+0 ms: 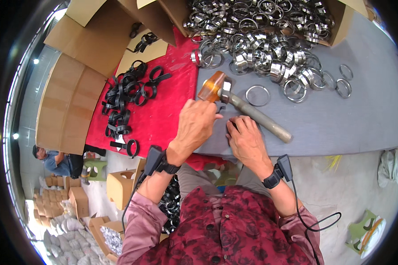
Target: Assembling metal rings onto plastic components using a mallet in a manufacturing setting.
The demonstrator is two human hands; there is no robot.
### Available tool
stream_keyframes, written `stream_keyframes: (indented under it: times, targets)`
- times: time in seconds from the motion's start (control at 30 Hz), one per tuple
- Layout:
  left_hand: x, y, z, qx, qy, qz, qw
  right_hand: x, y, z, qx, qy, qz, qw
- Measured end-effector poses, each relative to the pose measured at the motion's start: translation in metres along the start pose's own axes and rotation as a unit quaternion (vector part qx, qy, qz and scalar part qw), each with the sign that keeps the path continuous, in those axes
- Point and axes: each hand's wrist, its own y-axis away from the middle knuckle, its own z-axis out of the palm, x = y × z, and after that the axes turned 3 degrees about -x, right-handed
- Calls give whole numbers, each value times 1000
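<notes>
My left hand [193, 127] is closed, its fingers curled downward at the seam between the red cover [174, 88] and the grey table top [358, 119]. A small black bit [222, 108] shows by its fingertips; the rest is hidden. Close on the right, my right hand [248, 140] rests on the grey top with curled fingers, and what lies under them is hidden. Just beyond both hands lies a mallet [256, 114] with an amber head and grey handle. A single silver metal ring [257, 96] lies beside its handle.
A large heap of silver rings [274, 53] spills from a carton at the back. Black rings with tabs [128, 88] lie on the red cover at left, beside open cardboard [66, 106]. Another person [57, 161] is at far left. A stool [362, 232] stands at lower right.
</notes>
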Motion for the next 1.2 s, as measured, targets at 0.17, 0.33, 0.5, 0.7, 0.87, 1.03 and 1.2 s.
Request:
stream_keyframes:
  times: [0.17,0.33,0.5,0.7,0.87,1.03,1.2]
  targets:
    - [5,-4,-5,36,9,13,999,0,0,-1,-3,-1,9,1000]
    - [5,7,-7,111,12,-22,994,-3,-1,2,-9,-4,5,1000]
    - [10,20,-1,34,39,13,999,-1,0,3,-8,-14,8,1000]
    - [12,127,-48,175,41,-145,973,-2,-2,6,-20,7,-2,1000]
    - [30,276,-50,154,-26,-373,915,-4,-2,3,-29,32,-3,999]
    - [39,414,-14,32,-80,-546,833,-7,-2,6,-31,46,-16,998]
    - [37,433,2,-7,-21,-578,816,-10,-4,6,-28,46,-26,998]
